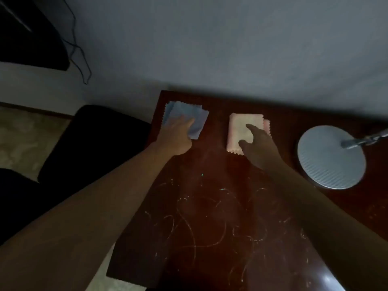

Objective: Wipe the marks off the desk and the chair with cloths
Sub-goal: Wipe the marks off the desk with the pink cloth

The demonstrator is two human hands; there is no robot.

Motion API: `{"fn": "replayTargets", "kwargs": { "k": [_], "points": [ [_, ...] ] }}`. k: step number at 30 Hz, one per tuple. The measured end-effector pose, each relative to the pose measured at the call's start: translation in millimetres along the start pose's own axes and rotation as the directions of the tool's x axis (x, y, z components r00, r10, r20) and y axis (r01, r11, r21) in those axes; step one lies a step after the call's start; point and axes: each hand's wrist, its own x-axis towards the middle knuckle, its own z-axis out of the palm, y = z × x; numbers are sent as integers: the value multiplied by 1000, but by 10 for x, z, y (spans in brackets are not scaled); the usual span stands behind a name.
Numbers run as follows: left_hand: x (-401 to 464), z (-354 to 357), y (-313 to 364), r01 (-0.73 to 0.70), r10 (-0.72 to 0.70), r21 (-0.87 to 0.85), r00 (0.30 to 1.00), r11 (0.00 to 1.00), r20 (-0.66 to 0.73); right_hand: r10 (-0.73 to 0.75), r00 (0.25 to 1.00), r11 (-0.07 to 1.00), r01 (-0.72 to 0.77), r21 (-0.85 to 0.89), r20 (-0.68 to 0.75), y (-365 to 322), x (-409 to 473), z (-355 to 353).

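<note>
One desk, dark and reddish, carries everything, its back edge against the wall. Pale scribbled marks cover its near half and are not yet wiped. One black chair stands just off the desk's left edge; whether it is marked I cannot tell. One round lamp base sits by the right edge. Two folded cloths lie near the back edge, probably laid out one per hand: the blue cloth at the back left corner, the pink cloth near the middle. Two hands reach for them. The left hand rests on the blue cloth, fingers together. The right hand touches the pink cloth, forefinger and thumb apart.
</note>
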Motion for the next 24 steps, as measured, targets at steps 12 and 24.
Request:
{"fn": "replayTargets", "kwargs": {
  "k": [12, 24],
  "points": [
    [304, 389, -350, -61, 103, 362, 990, 930, -97, -2, 975, 908, -91, -410, -222, 8, 289, 834],
    [15, 225, 160, -85, 46, -607, 996, 790, -79, 358, 924, 257, -238, 937, 136, -413, -65, 294]
  ]
}}
